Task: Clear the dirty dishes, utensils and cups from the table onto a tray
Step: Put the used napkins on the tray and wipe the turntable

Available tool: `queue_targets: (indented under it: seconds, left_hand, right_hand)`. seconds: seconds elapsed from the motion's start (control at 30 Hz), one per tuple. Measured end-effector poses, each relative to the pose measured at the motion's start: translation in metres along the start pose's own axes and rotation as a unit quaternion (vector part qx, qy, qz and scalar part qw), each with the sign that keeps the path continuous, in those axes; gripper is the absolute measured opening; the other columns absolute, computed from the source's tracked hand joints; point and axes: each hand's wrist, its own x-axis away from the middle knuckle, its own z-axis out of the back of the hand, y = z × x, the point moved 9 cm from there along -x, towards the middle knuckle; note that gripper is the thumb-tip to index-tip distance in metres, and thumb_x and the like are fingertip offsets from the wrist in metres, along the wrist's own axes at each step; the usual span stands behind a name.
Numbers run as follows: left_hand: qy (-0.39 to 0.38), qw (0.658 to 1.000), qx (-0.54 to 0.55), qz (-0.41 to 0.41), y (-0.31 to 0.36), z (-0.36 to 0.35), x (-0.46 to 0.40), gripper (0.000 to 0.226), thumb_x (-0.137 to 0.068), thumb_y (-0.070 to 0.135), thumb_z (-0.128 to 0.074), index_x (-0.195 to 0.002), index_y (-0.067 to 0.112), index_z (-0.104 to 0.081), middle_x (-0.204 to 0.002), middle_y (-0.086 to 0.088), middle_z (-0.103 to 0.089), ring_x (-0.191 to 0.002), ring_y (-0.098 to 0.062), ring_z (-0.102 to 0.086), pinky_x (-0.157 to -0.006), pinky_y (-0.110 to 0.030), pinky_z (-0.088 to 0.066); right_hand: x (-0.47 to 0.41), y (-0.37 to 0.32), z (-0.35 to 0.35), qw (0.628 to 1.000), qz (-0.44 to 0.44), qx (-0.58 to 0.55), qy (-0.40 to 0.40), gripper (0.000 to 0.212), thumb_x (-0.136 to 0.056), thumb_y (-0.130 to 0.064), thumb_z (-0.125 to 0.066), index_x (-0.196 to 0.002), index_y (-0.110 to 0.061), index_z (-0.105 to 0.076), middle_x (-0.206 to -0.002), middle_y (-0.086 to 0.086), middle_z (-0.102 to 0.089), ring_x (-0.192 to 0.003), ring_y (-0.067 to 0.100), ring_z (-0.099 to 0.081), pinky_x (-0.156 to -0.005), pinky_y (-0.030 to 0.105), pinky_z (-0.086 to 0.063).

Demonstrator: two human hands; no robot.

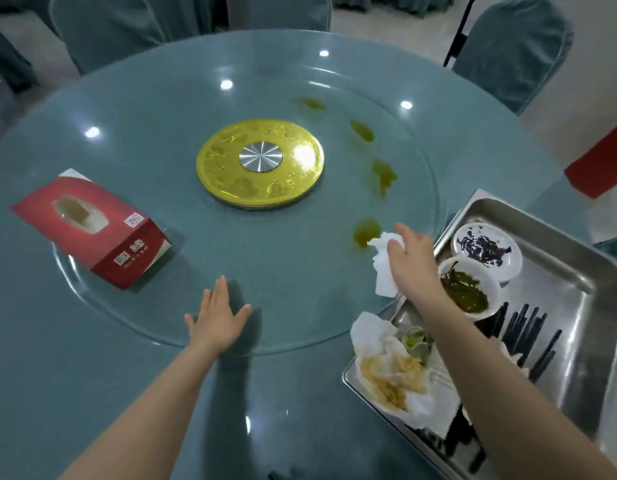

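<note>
The dishes are already on the metal tray at the lower right of the frame: a white bowl with green vegetable, a small white dish with dark scraps above it, black chopsticks lying beside them, and a crumpled, stained napkin with food remains at the tray's near-left corner. The bowls look light but breakable and probably greasy, so I would take each one by the rim with thumb and fingers. The chopsticks are stiff and smooth and may roll; better to gather them as a bundle.

What is in hand now is a white tissue. It is soft, very light and soaks up liquid easily, so it needs only a loose hold, and pressing it flat will work better than pinching.

The right hand, right of centre, holds this tissue under its palm; the fingers are curled loosely over it, and the tissue's edge is just beside the nearest yellow-green spill on the glass turntable. Three more such spills go up toward the upper right.

The left hand, at lower centre, lies flat on the turntable's near edge with its fingers straight and spread, holding nothing. It seems to steady the glass.

A red tissue box stands at left on the counter.
</note>
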Motion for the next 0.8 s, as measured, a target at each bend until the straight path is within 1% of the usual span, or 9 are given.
queue_targets:
  seconds: [0.1, 0.2, 0.27, 0.37, 0.43, 0.5, 0.63, 0.73, 0.8]
  left_hand:
    - [0.029, 0.998, 0.037, 0.04, -0.017, 0.018, -0.008, 0.086, -0.092, 0.051, -0.048, -0.152, 0.022, 0.007, -0.16, -0.002, -0.01, -0.148, -0.02, -0.001, -0.113, -0.06, -0.007]
    - [0.045, 0.994, 0.069, 0.071, -0.027, 0.037, -0.017, 0.098, -0.086, 0.054, -0.057, -0.152, 0.019, 0.006, -0.159, -0.008, -0.013, -0.147, -0.028, -0.007, -0.114, -0.059, -0.012]
    - [0.031, 0.993, 0.074, 0.088, -0.026, 0.041, -0.021, 0.112, -0.077, 0.061, -0.064, -0.151, 0.02, 0.009, -0.16, -0.008, -0.007, -0.146, -0.031, -0.006, -0.113, -0.059, -0.013]
    - [-0.046, 0.991, 0.053, 0.111, -0.012, 0.024, -0.019, 0.133, -0.061, 0.073, -0.069, -0.147, 0.029, 0.021, -0.159, -0.012, 0.014, -0.145, -0.035, 0.01, -0.111, -0.063, -0.008]
    - [-0.091, 0.989, 0.009, 0.114, -0.006, 0.006, -0.014, 0.142, -0.051, 0.078, -0.07, -0.144, 0.033, 0.027, -0.153, -0.014, 0.031, -0.142, -0.037, 0.023, -0.109, -0.065, -0.002]
    - [-0.099, 0.988, -0.04, 0.114, -0.011, 0.0, -0.013, 0.146, -0.047, 0.079, -0.072, -0.142, 0.034, 0.031, -0.148, -0.014, 0.04, -0.139, -0.038, 0.029, -0.109, -0.066, 0.002]
    - [-0.104, 0.985, -0.072, 0.116, -0.032, 0.014, -0.024, 0.147, -0.047, 0.076, -0.075, -0.141, 0.035, 0.032, -0.147, -0.013, 0.042, -0.139, -0.037, 0.03, -0.108, -0.066, -0.001]
    - [-0.111, 0.984, -0.084, 0.106, -0.043, 0.022, -0.03, 0.147, -0.048, 0.074, -0.076, -0.141, 0.036, 0.032, -0.147, -0.012, 0.043, -0.139, -0.036, 0.03, -0.109, -0.066, -0.002]
    - [-0.108, 0.985, -0.09, 0.102, -0.049, 0.027, -0.033, 0.147, -0.047, 0.074, -0.076, -0.14, 0.038, 0.032, -0.147, -0.011, 0.043, -0.139, -0.036, 0.03, -0.109, -0.066, -0.002]
  right_hand:
    - [-0.006, -0.007, -0.031, 0.996, 0.028, 0.072, -0.051, 0.047, -0.095, -0.01, -0.033, -0.14, -0.016, -0.045, -0.135, 0.017, -0.038, -0.123, 0.03, -0.04, -0.103, 0.031, -0.029]
    - [-0.016, 0.002, -0.041, 0.995, -0.002, 0.094, -0.034, 0.053, -0.086, 0.002, -0.039, -0.136, -0.015, -0.046, -0.13, 0.015, -0.048, -0.117, 0.033, -0.047, -0.099, 0.04, -0.038]
    - [-0.024, 0.01, -0.036, 0.996, -0.036, 0.083, 0.009, 0.046, -0.086, 0.003, -0.045, -0.129, -0.013, -0.045, -0.124, 0.012, -0.055, -0.106, 0.031, -0.053, -0.089, 0.039, -0.044]
    - [-0.034, 0.01, -0.041, 0.988, -0.021, 0.156, 0.008, 0.03, -0.089, 0.003, -0.048, -0.117, -0.009, -0.052, -0.123, 0.012, -0.051, -0.087, 0.025, -0.052, -0.076, 0.029, -0.037]
    - [-0.036, 0.007, -0.053, 0.982, -0.015, 0.187, -0.016, 0.028, -0.089, 0.001, -0.048, -0.114, -0.008, -0.055, -0.124, 0.013, -0.048, -0.086, 0.027, -0.053, -0.074, 0.027, -0.035]
    - [-0.032, 0.003, -0.069, 0.979, -0.012, 0.201, -0.042, 0.027, -0.087, 0.001, -0.049, -0.111, -0.006, -0.058, -0.12, 0.015, -0.051, -0.093, 0.032, -0.055, -0.075, 0.03, -0.036]
    - [-0.013, -0.02, -0.104, 0.971, 0.044, 0.221, -0.084, 0.023, -0.083, 0.002, -0.053, -0.103, 0.0, -0.063, -0.113, 0.015, -0.056, -0.096, 0.033, -0.057, -0.081, 0.033, -0.041]
    - [-0.003, -0.033, -0.134, 0.952, 0.106, 0.258, -0.128, 0.025, -0.086, -0.004, -0.054, -0.11, -0.006, -0.06, -0.116, 0.009, -0.055, -0.103, 0.024, -0.054, -0.081, 0.028, -0.042]
    - [-0.006, -0.041, -0.138, 0.958, 0.116, 0.232, -0.126, 0.024, -0.085, -0.001, -0.055, -0.108, -0.005, -0.061, -0.113, 0.011, -0.056, -0.096, 0.027, -0.056, -0.078, 0.031, -0.043]
